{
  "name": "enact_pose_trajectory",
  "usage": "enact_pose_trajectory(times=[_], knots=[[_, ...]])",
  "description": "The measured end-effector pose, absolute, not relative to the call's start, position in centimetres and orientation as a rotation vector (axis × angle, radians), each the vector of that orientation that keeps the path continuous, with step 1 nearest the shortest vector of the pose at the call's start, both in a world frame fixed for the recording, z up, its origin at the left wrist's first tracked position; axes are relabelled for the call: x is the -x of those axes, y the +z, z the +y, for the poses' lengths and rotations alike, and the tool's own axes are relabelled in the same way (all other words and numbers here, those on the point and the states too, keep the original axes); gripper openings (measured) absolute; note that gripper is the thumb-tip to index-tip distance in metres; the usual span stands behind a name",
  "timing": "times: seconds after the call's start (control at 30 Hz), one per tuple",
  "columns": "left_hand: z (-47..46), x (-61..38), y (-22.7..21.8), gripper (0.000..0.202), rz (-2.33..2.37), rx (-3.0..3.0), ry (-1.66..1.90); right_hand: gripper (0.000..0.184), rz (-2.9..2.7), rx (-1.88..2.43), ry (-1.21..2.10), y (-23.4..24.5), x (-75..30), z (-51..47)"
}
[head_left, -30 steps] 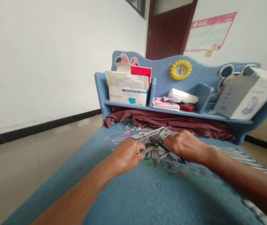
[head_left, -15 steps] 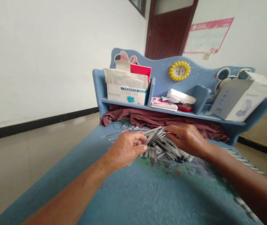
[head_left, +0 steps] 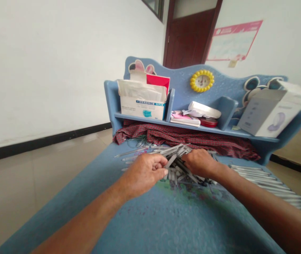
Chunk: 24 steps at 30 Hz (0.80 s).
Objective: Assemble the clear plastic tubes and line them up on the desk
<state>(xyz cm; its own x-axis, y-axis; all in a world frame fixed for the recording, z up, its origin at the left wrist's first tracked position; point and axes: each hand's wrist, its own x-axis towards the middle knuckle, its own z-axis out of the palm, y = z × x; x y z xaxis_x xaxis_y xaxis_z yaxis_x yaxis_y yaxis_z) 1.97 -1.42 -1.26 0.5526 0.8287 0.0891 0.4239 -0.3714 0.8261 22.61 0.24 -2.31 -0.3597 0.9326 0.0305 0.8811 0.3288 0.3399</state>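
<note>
A heap of thin grey and white pens [head_left: 178,155] lies in the middle of a blue child's desk [head_left: 171,218]. My left hand [head_left: 146,173] is curled at the heap's left side, its fingers closed round some of the pens. On the right side of the heap rests my right hand [head_left: 199,162], fingers bent down into the pens and gripping them. A few loose pens [head_left: 131,152] stick out to the left of the heap.
A row of pens [head_left: 266,180] lies at the desk's right edge. A red checked cloth [head_left: 187,137] sits under the desk shelf, which carries a mask box [head_left: 142,100], papers, a red tin and a tilted white box [head_left: 272,111]. A brown door stands behind.
Both hands dropped back onto the heap after lifting a bundle of pens half a second ago. My right hand moved left and down; my left hand stayed curled at the left side.
</note>
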Motion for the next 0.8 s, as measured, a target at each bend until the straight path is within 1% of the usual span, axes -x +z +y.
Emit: enact_pose_trajectory(times=[0.07,0.1,0.13,0.2,0.27,0.33,0.4,0.57,0.8], knots=[[-1.4,-1.9,-1.2,0.010,1.033,-2.044,0.639,0.023,2.541,-1.742,0.354,-2.2,-23.1,0.0],[-1.4,-1.9,-1.3,0.010,1.045,-2.073,0.628,0.022,2.640,-1.784,0.227,-2.2,-23.4,-0.3],[-1.5,-1.9,-1.3,0.011,1.054,-2.108,0.617,0.022,2.750,-1.817,0.036,-2.0,-23.7,-0.6],[-1.5,-2.0,-1.4,0.012,1.056,-2.179,0.586,0.020,2.930,-1.833,-0.477,-1.8,-24.1,-1.5],[-1.6,-2.0,-1.5,0.015,1.046,-2.234,0.550,0.018,2.977,-1.827,-0.933,-1.5,-24.3,-2.4],[-1.7,-2.1,-1.6,0.018,1.030,-2.269,0.513,0.017,2.978,-1.821,-1.171,-1.3,-24.3,-3.2],[-1.8,-2.2,-1.6,0.018,1.014,-2.295,0.480,0.015,2.994,-1.805,-1.218,-1.1,-24.1,-3.9],[-2.0,-2.4,-1.7,0.016,0.990,-2.368,0.445,0.015,3.054,-1.775,-1.082,-1.0,-23.9,-4.6],[-2.1,-2.5,-1.8,0.015,0.992,-2.441,0.396,0.017,3.066,-1.729,-1.053,-1.6,-23.8,-4.5]])
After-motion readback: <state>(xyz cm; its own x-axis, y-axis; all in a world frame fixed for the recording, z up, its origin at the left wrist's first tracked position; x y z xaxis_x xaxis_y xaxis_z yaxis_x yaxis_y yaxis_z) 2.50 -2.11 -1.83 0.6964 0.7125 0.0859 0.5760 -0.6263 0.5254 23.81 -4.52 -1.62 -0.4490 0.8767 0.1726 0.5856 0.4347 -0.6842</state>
